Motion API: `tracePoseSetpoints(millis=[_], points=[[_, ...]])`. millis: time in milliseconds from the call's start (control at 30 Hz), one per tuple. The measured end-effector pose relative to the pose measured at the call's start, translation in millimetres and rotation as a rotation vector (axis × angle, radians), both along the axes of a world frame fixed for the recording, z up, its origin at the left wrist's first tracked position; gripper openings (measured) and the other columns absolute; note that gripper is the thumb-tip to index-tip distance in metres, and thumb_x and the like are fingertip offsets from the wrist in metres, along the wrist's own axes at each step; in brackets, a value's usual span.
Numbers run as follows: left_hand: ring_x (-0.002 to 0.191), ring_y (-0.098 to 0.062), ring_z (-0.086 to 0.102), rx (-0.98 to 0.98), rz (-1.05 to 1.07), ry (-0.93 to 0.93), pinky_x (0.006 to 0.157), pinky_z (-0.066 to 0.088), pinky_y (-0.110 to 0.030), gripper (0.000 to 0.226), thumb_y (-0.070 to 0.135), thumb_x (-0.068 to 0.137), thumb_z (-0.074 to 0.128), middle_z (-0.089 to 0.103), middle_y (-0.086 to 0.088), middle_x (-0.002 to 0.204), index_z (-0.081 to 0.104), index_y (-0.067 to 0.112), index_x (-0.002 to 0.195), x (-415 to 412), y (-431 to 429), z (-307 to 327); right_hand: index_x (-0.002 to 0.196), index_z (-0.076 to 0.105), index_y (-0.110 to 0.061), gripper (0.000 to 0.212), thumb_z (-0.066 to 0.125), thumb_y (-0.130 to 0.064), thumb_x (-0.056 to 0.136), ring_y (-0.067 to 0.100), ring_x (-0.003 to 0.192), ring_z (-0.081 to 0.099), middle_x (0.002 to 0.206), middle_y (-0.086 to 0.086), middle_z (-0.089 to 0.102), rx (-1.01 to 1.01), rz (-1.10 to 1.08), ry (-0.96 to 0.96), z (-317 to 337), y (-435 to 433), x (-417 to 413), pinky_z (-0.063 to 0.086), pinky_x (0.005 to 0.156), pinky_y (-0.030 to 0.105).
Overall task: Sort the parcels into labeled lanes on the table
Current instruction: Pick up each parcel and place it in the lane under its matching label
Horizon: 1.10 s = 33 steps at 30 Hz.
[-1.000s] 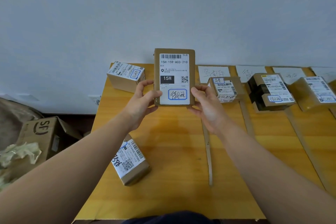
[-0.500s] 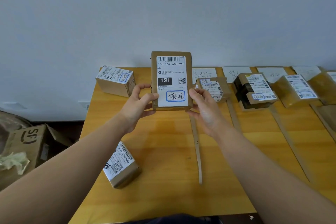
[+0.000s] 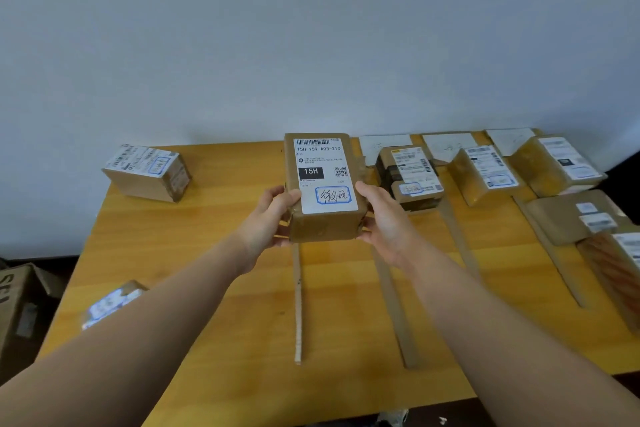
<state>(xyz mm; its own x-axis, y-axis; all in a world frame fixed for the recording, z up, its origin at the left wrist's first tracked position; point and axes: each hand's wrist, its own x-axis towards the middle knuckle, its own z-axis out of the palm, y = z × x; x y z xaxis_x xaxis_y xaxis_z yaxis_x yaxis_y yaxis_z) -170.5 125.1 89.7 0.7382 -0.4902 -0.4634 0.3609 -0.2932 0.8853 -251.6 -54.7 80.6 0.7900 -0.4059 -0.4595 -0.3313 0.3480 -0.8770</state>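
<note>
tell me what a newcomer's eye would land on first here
First, the brown parcel with its white 15H label, held over the middle of the wooden table in the grip of the left hand and right hand. Next, the black-taped parcel and others lined up along the far edge to the right, with cardboard strips marking lanes. A lone box sits at the far left corner.

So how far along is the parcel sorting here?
Done: several parcels lie between the cardboard strips on the right, among them the black-banded parcel and the yellow-taped parcel. In hand: the left hand and right hand grip the 15H parcel above the table. Left: placing it, then likely the box at the far left and the blurred parcel by the left forearm.
</note>
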Motion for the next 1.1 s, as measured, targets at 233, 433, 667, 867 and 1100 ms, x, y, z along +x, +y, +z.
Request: tracePoseSetpoints(millis=[233, 433, 667, 867, 1100], points=[[0.087, -0.018, 0.066, 0.042, -0.084, 0.002, 0.091, 0.053, -0.04, 0.05, 0.049, 0.083, 0.06, 0.066, 0.005, 0.108, 0.045, 0.039, 0.13, -55, -78, -11, 0.125, 0.049, -0.029, 0.043, 0.061, -0.047, 0.088, 0.021, 0.101, 0.068, 0.102, -0.003, 0.075, -0.049, 0.076, 0.031, -14, -92, -47, 0.051, 0.094, 0.049], [0.11, -0.014, 0.057, 0.101, -0.126, -0.06, 0.099, 0.045, -0.037, 0.048, 0.045, 0.092, 0.053, 0.061, 0.008, 0.121, 0.041, 0.036, 0.138, -90, -136, -19, 0.121, 0.048, -0.024, 0.038, 0.062, -0.041, 0.089, 0.018, 0.092, 0.07, 0.107, 0.002, 0.072, -0.108, 0.084, 0.051, -21, -152, -72, 0.053, 0.071, 0.03], [0.107, -0.016, 0.057, 0.257, -0.006, -0.131, 0.093, 0.046, -0.034, 0.032, 0.042, 0.096, 0.047, 0.061, 0.004, 0.112, 0.055, 0.023, 0.121, -103, -160, -45, 0.13, 0.04, -0.024, 0.055, 0.066, -0.043, 0.086, 0.018, 0.096, 0.068, 0.102, -0.002, 0.071, -0.118, 0.176, 0.197, -65, -178, -95, 0.052, 0.092, 0.041], [0.105, -0.019, 0.058, 0.347, 0.02, -0.112, 0.096, 0.048, -0.039, 0.028, 0.037, 0.096, 0.048, 0.061, -0.002, 0.113, 0.054, 0.021, 0.119, -107, -152, -66, 0.133, 0.04, -0.021, 0.059, 0.066, -0.043, 0.086, 0.017, 0.092, 0.067, 0.096, -0.004, 0.069, -0.094, 0.154, 0.296, -94, -180, -109, 0.052, 0.091, 0.039], [0.106, -0.02, 0.058, 0.358, 0.074, -0.08, 0.095, 0.048, -0.04, 0.029, 0.034, 0.098, 0.047, 0.06, -0.002, 0.114, 0.053, 0.018, 0.121, -110, -148, -76, 0.119, 0.045, -0.015, 0.037, 0.062, -0.031, 0.091, 0.01, 0.076, 0.065, 0.089, -0.005, 0.064, -0.226, 0.157, 0.338, -93, -189, -100, 0.05, 0.059, 0.024]])
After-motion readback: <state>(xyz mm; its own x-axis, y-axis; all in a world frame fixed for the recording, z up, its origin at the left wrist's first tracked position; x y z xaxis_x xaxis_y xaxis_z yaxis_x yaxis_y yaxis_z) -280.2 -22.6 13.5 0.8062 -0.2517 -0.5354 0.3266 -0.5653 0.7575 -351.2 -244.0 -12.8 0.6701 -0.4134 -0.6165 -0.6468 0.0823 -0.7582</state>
